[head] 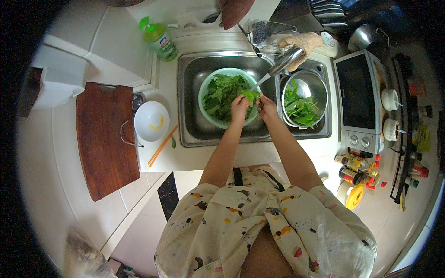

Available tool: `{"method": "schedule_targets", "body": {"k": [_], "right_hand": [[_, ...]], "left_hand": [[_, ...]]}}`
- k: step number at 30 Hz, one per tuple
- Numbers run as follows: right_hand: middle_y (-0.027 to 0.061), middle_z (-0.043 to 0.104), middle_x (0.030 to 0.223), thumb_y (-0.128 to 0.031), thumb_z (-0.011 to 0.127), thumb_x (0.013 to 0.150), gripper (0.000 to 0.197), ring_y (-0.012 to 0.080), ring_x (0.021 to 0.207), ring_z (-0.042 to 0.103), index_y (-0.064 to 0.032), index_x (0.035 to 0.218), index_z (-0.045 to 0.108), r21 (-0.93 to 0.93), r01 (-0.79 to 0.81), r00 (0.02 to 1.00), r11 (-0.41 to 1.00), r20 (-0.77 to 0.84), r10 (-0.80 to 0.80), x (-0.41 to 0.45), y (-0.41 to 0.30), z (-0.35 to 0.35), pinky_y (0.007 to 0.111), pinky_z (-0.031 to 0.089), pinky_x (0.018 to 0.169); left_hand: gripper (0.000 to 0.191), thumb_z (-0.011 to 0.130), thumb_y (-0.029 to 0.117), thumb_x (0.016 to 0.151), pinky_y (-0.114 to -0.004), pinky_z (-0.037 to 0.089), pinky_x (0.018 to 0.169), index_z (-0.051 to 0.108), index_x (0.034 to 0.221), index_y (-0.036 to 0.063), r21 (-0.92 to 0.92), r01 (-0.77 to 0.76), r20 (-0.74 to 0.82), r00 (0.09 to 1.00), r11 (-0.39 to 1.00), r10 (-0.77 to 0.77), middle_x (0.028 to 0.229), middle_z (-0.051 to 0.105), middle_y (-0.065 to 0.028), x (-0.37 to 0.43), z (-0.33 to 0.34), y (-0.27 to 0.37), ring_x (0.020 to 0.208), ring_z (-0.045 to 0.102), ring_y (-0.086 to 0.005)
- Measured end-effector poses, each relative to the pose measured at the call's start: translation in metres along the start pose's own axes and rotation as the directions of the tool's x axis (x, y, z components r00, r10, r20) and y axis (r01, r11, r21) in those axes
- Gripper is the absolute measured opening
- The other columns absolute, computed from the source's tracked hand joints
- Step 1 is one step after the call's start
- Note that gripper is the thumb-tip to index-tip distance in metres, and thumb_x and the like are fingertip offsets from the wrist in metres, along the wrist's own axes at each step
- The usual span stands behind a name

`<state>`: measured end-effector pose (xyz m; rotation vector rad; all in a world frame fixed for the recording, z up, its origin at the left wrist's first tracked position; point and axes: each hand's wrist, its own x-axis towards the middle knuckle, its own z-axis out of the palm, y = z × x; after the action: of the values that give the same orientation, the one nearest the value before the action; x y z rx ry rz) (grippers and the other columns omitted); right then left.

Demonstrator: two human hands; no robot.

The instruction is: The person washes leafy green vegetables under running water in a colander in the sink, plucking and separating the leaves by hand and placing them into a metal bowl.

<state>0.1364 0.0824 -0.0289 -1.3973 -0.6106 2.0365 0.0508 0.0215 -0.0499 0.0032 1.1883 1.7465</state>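
My left hand [239, 110] and my right hand [268, 107] pinch a bright green leaf [251, 94] between them, over the right side of a pale green plastic basin [202, 93]. Dark leafy greens [222, 93] fill much of that basin, which sits in the larger bowl of a stainless steel double sink [187, 133]. A metal faucet [286, 62] points down toward the leaf, and a pale streak like running water runs from its tip. To the right, a round metal bowl [303, 87] in the smaller sink bowl holds more greens [304, 113].
Left of the sink are a white bowl [147, 120] with yellow residue, orange chopsticks [162, 146] and a wooden board [107, 139]. A green soap bottle [161, 43] stands behind. A microwave [359, 93], several sauce bottles [358, 170] and a wire rack [274, 29] surround the right side.
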Motion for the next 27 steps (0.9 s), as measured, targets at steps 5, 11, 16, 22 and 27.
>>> {"method": "schedule_targets", "body": {"k": [5,11,16,22,27], "right_hand": [[0.0029,0.055,0.079,-0.017,0.041,0.083,0.015,0.0135,0.058,0.047,-0.0079,0.091,0.050,0.160,-0.091,0.990,0.983,-0.093,0.106,0.010,0.007,-0.056,0.023,0.036,0.049],[0.0100,0.055,0.083,-0.007,0.051,0.076,0.023,0.0201,0.074,0.055,-0.0031,0.098,0.046,0.211,-0.203,0.977,0.956,0.114,0.183,-0.001,0.026,-0.091,0.033,0.046,0.066],[0.0113,0.052,0.088,0.005,0.051,0.072,0.034,0.0206,0.073,0.055,-0.0058,0.101,0.037,0.104,0.037,0.996,0.994,0.082,-0.046,-0.037,0.013,-0.070,0.030,0.047,0.061],[0.0238,0.049,0.090,0.012,0.051,0.069,0.044,0.0267,0.079,0.055,-0.0101,0.097,0.024,-0.081,0.137,0.989,0.987,-0.040,-0.141,-0.046,0.003,-0.084,0.033,0.048,0.067],[0.0273,0.047,0.093,0.010,0.051,0.070,0.049,0.0280,0.086,0.053,-0.0094,0.102,0.019,-0.027,0.156,0.987,0.987,-0.029,-0.157,-0.055,0.002,-0.075,0.033,0.046,0.074]], "left_hand": [[0.021,0.048,0.010,0.077,-0.025,0.042,0.068,0.053,0.093,-0.0030,0.507,-0.105,0.152,0.988,0.856,0.031,0.078,0.055,-0.0069,0.005,0.039,-0.004,0.075,0.055,-0.0172],[0.024,0.050,0.015,0.075,-0.029,0.042,0.059,0.052,0.093,-0.0018,0.545,-0.530,0.573,0.801,0.650,0.173,0.074,0.058,-0.0148,-0.008,0.133,-0.028,0.062,0.055,-0.0236],[0.025,0.051,0.024,0.075,-0.038,0.039,0.072,0.057,0.080,0.0006,0.454,-0.878,0.888,0.459,-0.150,0.001,0.082,0.053,-0.0174,0.000,0.113,-0.045,0.080,0.050,-0.0307],[0.016,0.052,0.015,0.073,-0.036,0.042,0.057,0.059,0.074,0.0014,0.771,-0.603,0.508,0.776,0.204,0.373,0.071,0.055,-0.0166,0.011,0.025,-0.016,0.064,0.053,-0.0315],[0.030,0.059,0.029,0.070,-0.039,0.044,0.056,0.057,0.070,-0.0007,0.999,-0.041,0.041,0.998,0.019,-0.044,0.071,0.056,-0.0174,0.021,-0.036,-0.016,0.065,0.055,-0.0301]]}}
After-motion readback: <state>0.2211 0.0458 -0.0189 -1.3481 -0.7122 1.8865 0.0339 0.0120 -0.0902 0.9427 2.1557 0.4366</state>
